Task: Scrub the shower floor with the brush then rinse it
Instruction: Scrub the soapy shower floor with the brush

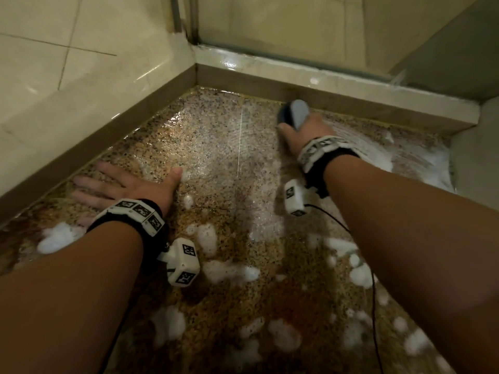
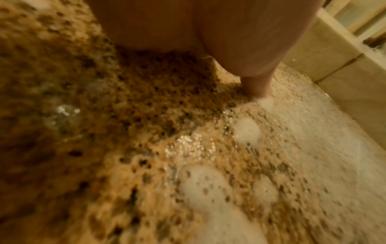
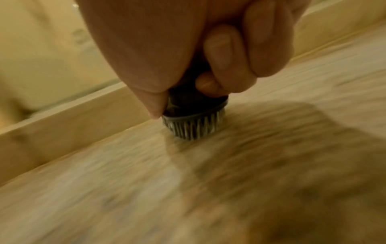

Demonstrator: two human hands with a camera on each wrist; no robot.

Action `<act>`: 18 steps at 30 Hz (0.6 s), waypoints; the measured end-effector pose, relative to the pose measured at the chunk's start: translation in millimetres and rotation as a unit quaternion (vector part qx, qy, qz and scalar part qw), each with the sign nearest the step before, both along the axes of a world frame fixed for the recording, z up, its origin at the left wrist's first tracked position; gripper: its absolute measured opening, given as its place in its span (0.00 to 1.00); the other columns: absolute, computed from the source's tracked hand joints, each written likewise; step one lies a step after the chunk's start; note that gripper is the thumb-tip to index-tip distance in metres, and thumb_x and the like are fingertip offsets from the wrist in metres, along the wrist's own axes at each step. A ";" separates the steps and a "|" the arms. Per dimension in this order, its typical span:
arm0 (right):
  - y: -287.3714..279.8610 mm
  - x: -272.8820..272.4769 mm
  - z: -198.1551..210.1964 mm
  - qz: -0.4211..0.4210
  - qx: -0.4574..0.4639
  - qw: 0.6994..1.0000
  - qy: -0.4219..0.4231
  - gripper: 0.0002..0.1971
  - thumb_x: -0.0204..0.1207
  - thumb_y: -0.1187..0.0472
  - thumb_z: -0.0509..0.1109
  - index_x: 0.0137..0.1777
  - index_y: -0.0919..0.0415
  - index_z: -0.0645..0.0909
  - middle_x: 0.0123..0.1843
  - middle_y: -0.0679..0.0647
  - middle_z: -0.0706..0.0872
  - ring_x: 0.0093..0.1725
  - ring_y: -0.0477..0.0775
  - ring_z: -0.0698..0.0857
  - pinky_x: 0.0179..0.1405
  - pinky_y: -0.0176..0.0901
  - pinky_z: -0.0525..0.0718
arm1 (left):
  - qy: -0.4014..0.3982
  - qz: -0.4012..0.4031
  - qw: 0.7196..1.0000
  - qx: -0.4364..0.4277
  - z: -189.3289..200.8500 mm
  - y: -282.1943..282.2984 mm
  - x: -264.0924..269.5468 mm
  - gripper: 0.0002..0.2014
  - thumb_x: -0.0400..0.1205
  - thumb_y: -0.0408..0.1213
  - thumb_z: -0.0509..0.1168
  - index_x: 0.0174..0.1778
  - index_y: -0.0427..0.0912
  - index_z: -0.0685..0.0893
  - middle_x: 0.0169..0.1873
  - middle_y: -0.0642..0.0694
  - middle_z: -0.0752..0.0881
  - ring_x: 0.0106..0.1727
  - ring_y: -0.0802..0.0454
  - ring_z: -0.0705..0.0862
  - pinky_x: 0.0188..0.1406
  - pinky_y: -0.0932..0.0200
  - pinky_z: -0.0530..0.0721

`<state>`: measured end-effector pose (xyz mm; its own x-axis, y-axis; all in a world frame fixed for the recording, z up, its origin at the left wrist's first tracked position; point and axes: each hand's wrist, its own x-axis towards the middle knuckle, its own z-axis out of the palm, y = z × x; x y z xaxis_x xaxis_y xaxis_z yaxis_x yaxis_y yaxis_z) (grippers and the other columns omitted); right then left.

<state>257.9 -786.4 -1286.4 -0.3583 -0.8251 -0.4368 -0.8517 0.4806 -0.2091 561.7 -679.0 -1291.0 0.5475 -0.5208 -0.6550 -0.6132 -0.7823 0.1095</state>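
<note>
The speckled brown shower floor (image 1: 216, 147) is wet and dotted with white foam (image 1: 208, 238). My right hand (image 1: 305, 130) grips a dark scrub brush with a grey handle (image 1: 293, 113) near the far curb; in the right wrist view the fingers (image 3: 221, 54) curl round the brush (image 3: 194, 118), bristles down on the floor. My left hand (image 1: 121, 182) lies flat on the floor at the left, fingers spread; the left wrist view shows its thumb (image 2: 259, 85) touching the wet floor (image 2: 146, 115).
A raised stone curb (image 1: 324, 85) runs along the far side with a glass door (image 1: 297, 22) above it. A tiled wall (image 1: 67, 63) and its dark skirting close the left side. A black cable (image 1: 372, 279) trails from my right wrist.
</note>
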 end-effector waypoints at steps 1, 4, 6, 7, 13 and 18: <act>4.0 -22.6 0.2 -0.027 -0.008 1.000 0.010 0.45 0.76 0.31 0.66 0.81 0.66 0.65 0.75 0.66 0.79 0.67 0.69 0.83 0.56 0.52 0.78 | 0.002 0.002 1.000 -0.001 -0.1 0.0 -0.1 0.72 0.65 0.88 0.58 0.88 0.45 0.28 0.86 0.34 0.25 0.87 0.31 0.27 0.81 0.21 0.34; 25.6 -81.6 4.1 -0.144 0.008 0.989 0.042 0.46 0.79 0.31 0.65 0.82 0.69 0.63 0.74 0.68 0.79 0.64 0.71 0.83 0.56 0.55 0.79 | 0.002 0.006 1.000 -0.004 0.6 -0.4 0.4 0.72 0.65 0.87 0.59 0.88 0.45 0.27 0.86 0.34 0.25 0.87 0.31 0.26 0.81 0.22 0.34; 38.3 -97.1 10.8 -0.207 0.030 0.977 0.049 0.48 0.78 0.28 0.63 0.83 0.69 0.62 0.67 0.68 0.82 0.54 0.70 0.85 0.48 0.58 0.83 | 0.002 0.010 1.000 -0.006 -0.8 -0.5 -0.3 0.72 0.66 0.86 0.59 0.88 0.45 0.27 0.86 0.34 0.25 0.87 0.31 0.26 0.82 0.22 0.34; 39.5 -93.4 12.2 -0.211 0.033 0.976 0.045 0.48 0.79 0.29 0.62 0.83 0.69 0.60 0.66 0.66 0.82 0.55 0.70 0.85 0.50 0.60 0.84 | 0.003 0.010 1.000 -0.007 -1.6 -0.6 -0.6 0.72 0.66 0.86 0.60 0.88 0.45 0.27 0.86 0.34 0.25 0.87 0.31 0.26 0.82 0.22 0.34; 17.2 40.3 17.4 -0.010 -0.019 1.000 -0.007 0.37 0.81 0.39 0.68 0.79 0.65 0.65 0.62 0.62 0.83 0.55 0.66 0.85 0.49 0.48 0.76 | 0.002 0.006 1.000 -0.004 -3.8 -1.4 0.3 0.72 0.65 0.87 0.59 0.88 0.45 0.26 0.85 0.34 0.24 0.86 0.30 0.26 0.81 0.21 0.34; 23.0 133.8 4.2 0.215 -0.005 0.976 -0.036 0.33 0.80 0.37 0.67 0.77 0.55 0.63 0.55 0.55 0.85 0.43 0.57 0.80 0.43 0.50 0.81 | 0.004 0.003 1.000 0.002 -7.6 -2.9 5.1 0.75 0.61 0.90 0.57 0.86 0.45 0.25 0.84 0.33 0.22 0.85 0.28 0.25 0.80 0.17 0.37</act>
<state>391.7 -763.4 -1282.2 0.0541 -0.8967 -0.4393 -0.9568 0.0792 -0.2796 566.8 -681.9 -1298.6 0.5449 -0.5156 -0.6612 -0.6082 -0.7859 0.1116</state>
